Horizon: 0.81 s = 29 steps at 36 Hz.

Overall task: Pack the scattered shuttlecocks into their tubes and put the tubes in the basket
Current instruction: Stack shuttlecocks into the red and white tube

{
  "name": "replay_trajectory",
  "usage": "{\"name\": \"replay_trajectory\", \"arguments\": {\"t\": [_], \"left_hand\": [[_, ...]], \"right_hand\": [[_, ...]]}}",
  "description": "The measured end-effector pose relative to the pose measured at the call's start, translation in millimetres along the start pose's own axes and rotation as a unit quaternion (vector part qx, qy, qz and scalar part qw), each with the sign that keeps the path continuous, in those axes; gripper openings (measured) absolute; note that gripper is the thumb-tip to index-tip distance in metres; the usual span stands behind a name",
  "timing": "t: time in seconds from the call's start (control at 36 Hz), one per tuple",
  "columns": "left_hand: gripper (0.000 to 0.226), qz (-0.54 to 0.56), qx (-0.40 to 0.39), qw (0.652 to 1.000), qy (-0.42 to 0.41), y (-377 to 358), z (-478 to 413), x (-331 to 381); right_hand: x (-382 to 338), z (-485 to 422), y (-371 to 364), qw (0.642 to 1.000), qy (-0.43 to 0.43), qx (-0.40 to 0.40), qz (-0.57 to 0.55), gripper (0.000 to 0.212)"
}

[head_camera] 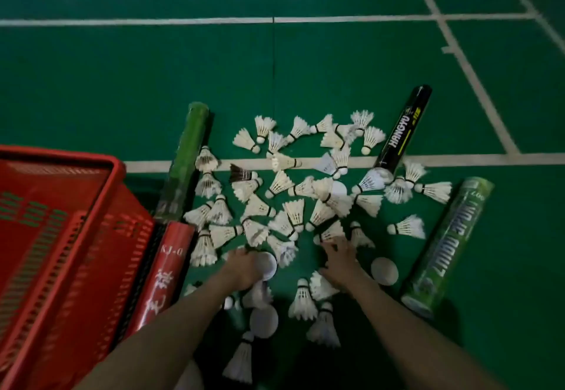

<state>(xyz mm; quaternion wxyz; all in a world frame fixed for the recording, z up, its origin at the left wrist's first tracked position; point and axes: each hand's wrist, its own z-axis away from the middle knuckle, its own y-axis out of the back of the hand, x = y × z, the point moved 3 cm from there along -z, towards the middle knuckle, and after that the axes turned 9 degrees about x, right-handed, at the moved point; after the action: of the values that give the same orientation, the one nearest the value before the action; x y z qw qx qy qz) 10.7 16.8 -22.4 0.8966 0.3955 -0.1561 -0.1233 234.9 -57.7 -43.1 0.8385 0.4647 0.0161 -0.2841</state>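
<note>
Right hand [339,264] among white feathered shuttlecocks [293,215]

Dim and underexposed, under soft, diffuse light. Only weak shadows beside the green tube [186,160], and a darker patch on the floor [275,368] at the bottom edge. Slightly smeared overall, with the feather detail of the shuttlecocks [295,211] washed out. Bent by the wide angle, most visibly at the court lines [458,53] near the right edge.

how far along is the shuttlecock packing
Barely started. Done: nothing visible; the red plastic basket shows no tubes. In hand: the right hand touches a white feather shuttlecock. Remaining: dozens lie scattered, and tubes like the black cylindrical tube lie on the green floor.
</note>
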Motion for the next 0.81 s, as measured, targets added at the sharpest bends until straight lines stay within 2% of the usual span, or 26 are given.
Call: {"name": "replay_trajectory", "arguments": {"t": [0.08, 0.19, 0.28, 0.44, 0.53, 0.61, 0.72, 0.81], "left_hand": [[0.06, -0.039, -0.001, 0.999, -0.016, -11.3, 12.3, 2.3], [0.049, -0.04, -0.001, 0.998, -0.047, -29.8, 24.4, 3.9], [0.05, -0.046, 0.015, 0.996, -0.078, -37.0, 33.9, 6.4], [0.042, 0.083, 0.058, 0.993, -0.061, -41.0, 36.3, 7.3], [0.044, 0.092, 0.121, 0.987, -0.047, -31.8, 31.3, 10.7], [0.044, 0.142, 0.171, 0.975, -0.025, -19.2, 18.7, 15.5], [0.052, 0.156, 0.246, 0.956, -0.024, -8.8, -3.3, 6.1], [0.054, 0.169, 0.357, 0.918, -0.042, 5.8, -11.4, -18.2]], "right_hand": [[-3.4, 14.5, -11.4, 0.999, -0.003, 0.017, 0.029, 0.061], [-8.5, 33.8, -28.7, 0.998, -0.041, 0.029, -0.049, 0.048], [-6.4, 41.9, -40.9, 0.997, -0.047, 0.039, -0.049, 0.047], [-3.2, 43.3, -31.7, 0.983, -0.088, 0.146, -0.074, 0.031], [-15.8, 37.3, -17.1, 0.973, -0.058, 0.211, -0.073, 0.023], [-32.7, 20.4, -1.9, 0.961, 0.033, 0.268, -0.057, 0.019], [-60.5, -11.7, 9.3, 0.948, 0.061, 0.262, -0.172, 0.02], [-80.8, -33.2, 6.1, 0.943, 0.076, 0.253, -0.201, 0.021]]}}
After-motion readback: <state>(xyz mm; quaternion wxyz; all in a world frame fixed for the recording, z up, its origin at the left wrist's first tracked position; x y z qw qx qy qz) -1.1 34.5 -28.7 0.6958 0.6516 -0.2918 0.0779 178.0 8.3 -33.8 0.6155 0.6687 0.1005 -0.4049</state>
